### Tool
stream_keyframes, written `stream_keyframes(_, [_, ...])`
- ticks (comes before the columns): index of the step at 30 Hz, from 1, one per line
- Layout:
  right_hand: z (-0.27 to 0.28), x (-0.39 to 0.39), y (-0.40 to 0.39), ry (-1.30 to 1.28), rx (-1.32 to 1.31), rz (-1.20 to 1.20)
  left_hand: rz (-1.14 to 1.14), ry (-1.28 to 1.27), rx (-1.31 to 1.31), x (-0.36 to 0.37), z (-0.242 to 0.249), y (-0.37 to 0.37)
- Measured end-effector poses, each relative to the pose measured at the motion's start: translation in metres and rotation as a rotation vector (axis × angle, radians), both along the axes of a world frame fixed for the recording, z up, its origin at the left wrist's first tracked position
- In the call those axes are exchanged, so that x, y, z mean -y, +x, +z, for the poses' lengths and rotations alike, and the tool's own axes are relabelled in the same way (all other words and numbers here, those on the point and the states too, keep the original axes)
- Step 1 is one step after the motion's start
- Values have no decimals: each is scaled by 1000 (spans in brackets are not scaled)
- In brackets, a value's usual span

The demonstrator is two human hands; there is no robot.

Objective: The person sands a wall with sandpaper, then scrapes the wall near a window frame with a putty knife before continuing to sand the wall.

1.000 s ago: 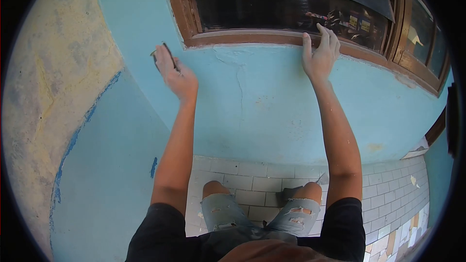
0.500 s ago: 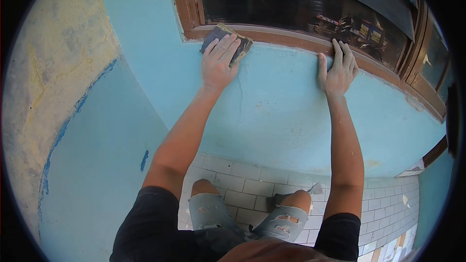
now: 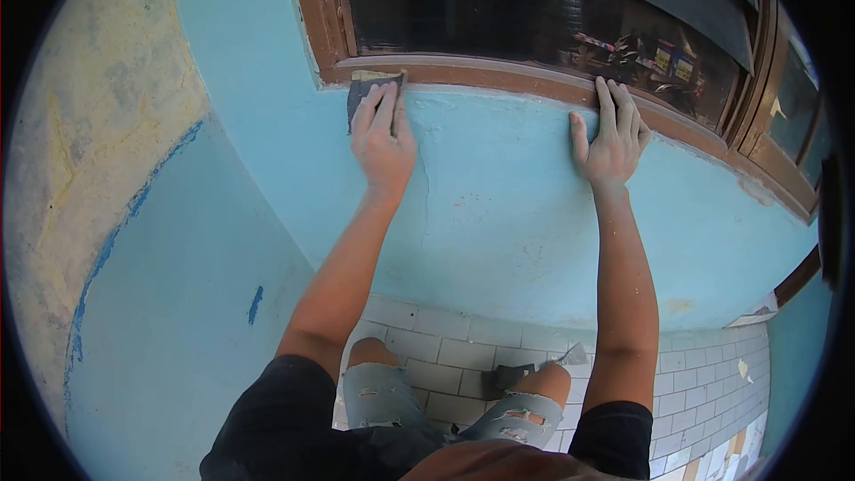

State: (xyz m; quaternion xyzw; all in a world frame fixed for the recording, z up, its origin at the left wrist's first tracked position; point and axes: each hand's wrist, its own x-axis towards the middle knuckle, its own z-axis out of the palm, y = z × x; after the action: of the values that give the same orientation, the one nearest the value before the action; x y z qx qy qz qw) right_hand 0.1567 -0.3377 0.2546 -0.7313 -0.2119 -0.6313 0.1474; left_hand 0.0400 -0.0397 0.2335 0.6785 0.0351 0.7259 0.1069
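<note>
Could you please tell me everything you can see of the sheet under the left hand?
The sheet looks like sandpaper, dark grey with a tan strip along its upper edge. It appears flat against the blue wall, its top overlapping the brown window frame. The left hand partly covers it.

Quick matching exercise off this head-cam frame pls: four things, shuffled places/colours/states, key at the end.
Column 1
1. Sandpaper
2. Right hand
3. Window frame
4. Floor tiles

Column 2
A. Pale, rectangular, below the light blue wall
B. Under the fingers of the left hand
C. Brown
D. Holding nothing, fingertips up at the frame's lower edge

Pairs: 1-B, 2-D, 3-C, 4-A
</note>
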Motion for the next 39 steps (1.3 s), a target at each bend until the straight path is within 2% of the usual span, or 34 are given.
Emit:
stream_keyframes(2, [0, 0, 2, 0, 15, 6, -22, 187, -10, 31, 3, 21])
stream_keyframes(4, [1, 0, 3, 4, 31, 17, -222, 336, -115, 85, 17, 29])
stream_keyframes(5, [1, 1, 2, -7, 34, 15, -217, 332, -120, 90, 25, 25])
stream_keyframes(7, [0, 7, 3, -47, 23, 18, -329, 364, -303, 95, 38, 24])
stream_keyframes(9, [-4, 18, 4, -67, 6, 28, -271, 462, -226, 59, 34, 19])
stream_keyframes(11, [-6, 27, 5, -77, -7, 29, -128, 325, -226, 8, 35, 4])
stream_keyframes(12, [-9, 29, 4, -70, 4, 70, -130, 329, -230, 10, 27, 6])
stream_keyframes(14, [-10, 20, 2, -41, 20, 118, 8, 258, -92, 7, 19, 7])
stream_keyframes(17, [-5, 2, -4, 84, 23, 53, -145, 400, -225, 67, 29, 10])
stream_keyframes(20, [-1, 14, -7, 63, -23, 53, -183, 543, -296, 48, 34, 10])
stream_keyframes(22, [3, 31, -10, -62, -77, 124, -85, 592, -301, 6, 32, -1])
stream_keyframes(24, [8, 39, -12, -110, -94, 156, 84, 481, -263, -49, 31, -15])
stream_keyframes(25, [8, 40, -13, -103, -105, 171, 88, 476, -264, -57, 25, -20])
stream_keyframes(27, [7, 32, -15, -68, -115, 187, 89, 281, -230, -72, 28, -24])
stream_keyframes(29, [5, 13, -14, 69, -69, 105, 41, 242, -237, -24, 30, -25])
stream_keyframes(30, [5, 9, -13, 68, -61, 113, -52, 285, -360, 3, 20, -23])
stream_keyframes(31, [6, 8, -9, 116, -77, 116, -145, 335, -475, 17, 18, -22])
stream_keyframes(32, [6, 8, -8, 153, -99, 123, -135, 330, -466, 10, 16, -25])
stream_keyframes(34, [7, 19, -8, 114, -74, 146, -184, 434, -329, -8, 5, -27])
stream_keyframes(37, [9, 35, -10, -62, -69, 206, -5, 215, -177, -57, -14, -50])
stream_keyframes(39, [7, 31, -4, -38, -41, 168, 33, 130, -77, -83, -6, -59])
